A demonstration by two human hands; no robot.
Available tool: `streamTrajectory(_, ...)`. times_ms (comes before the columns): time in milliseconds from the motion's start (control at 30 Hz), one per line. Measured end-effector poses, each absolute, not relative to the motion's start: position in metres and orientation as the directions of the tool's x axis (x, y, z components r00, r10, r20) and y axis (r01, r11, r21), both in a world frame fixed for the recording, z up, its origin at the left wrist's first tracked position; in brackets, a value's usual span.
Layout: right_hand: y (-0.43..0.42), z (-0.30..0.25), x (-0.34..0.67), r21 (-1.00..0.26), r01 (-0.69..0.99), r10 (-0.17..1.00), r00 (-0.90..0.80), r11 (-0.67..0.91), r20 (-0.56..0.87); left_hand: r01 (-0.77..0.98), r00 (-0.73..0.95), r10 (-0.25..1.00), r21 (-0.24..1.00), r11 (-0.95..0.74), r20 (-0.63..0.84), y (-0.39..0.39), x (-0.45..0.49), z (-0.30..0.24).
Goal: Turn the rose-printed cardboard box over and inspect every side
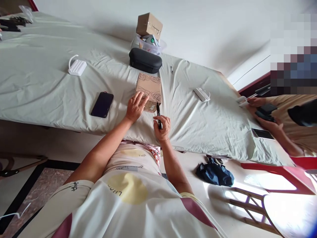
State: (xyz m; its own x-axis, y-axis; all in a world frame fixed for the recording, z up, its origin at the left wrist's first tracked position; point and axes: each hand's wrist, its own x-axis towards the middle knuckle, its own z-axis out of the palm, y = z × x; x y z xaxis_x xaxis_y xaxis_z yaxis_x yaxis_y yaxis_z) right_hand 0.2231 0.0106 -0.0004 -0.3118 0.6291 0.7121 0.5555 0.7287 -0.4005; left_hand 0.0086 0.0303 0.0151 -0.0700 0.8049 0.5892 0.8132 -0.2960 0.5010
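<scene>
A small cardboard box (150,86) with scribbled black lines on top lies on the pale cloth-covered table (49,86). My left hand (135,106) rests on the box's near left edge, fingers stretched out flat. My right hand (162,127) sits just right of it, closed round a black marker (158,115) that points up towards the box's near corner.
A black phone (102,104) lies left of the box and a black zip case (145,60) behind it. Further back stand a plastic tub (149,45) and a taped carton (149,25). White chargers (77,66) (202,94) lie either side. Another person's hands (266,115) hold a dark device at right.
</scene>
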Motion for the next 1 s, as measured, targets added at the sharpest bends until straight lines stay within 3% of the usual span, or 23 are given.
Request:
streamTrajectory(300,0.012,0.003,0.217,-0.398,0.546,0.616,-0.299,0.737,0.729,0.834,-0.072,0.804,0.477,-0.276,0.591,0.032,0.008,0.014)
streamTrajectory(700,0.016,0.001,0.213,-0.283,0.548,0.536,-0.382,0.788,0.753,0.887,-0.026,0.815,0.389,-0.248,0.579,0.030,0.010,0.016)
streamTrajectory(833,0.015,0.000,0.216,-0.317,0.541,0.549,-0.345,0.779,0.761,0.880,-0.021,0.800,0.392,-0.270,0.599,0.030,0.009,0.014)
streamTrajectory(1000,0.015,-0.002,0.220,-0.408,0.586,0.652,-0.293,0.700,0.699,0.870,-0.025,0.792,0.404,-0.283,0.610,0.033,0.009,0.011)
